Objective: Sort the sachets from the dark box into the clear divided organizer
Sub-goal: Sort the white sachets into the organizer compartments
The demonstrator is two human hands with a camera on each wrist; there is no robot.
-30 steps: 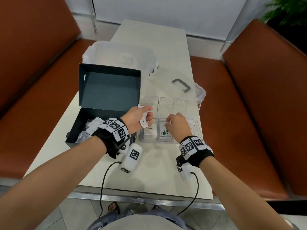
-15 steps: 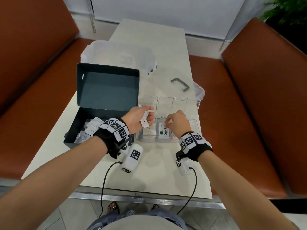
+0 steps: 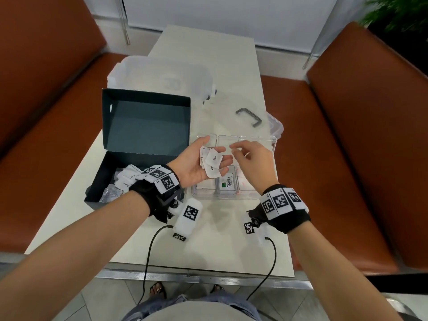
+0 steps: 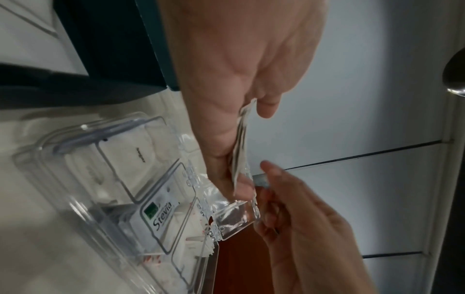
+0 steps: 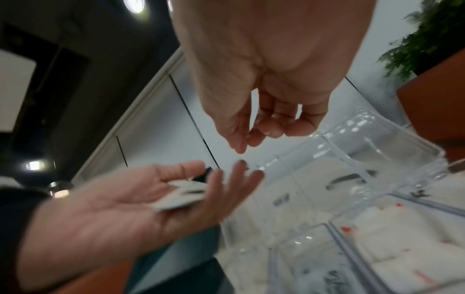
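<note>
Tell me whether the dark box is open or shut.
Open: the dark box has its lid standing upright, with sachets showing inside.

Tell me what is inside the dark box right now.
White paper sachets and a few clear wrapped ones lie piled in the open dark cardboard box. The left hand and wrist strap cover the box's near right corner, hiding anything there.

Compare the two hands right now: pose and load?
The left hand lies palm up, fingers nearly straight, with a few white sachets resting on them; the right hand is turned palm down and holds nothing. The left hand's fingers are spread flat, while the right hand's fingers are loosely curled, tips near the sachets. Both hover over the clear organizer and wear black wrist bands with square markers.
</note>
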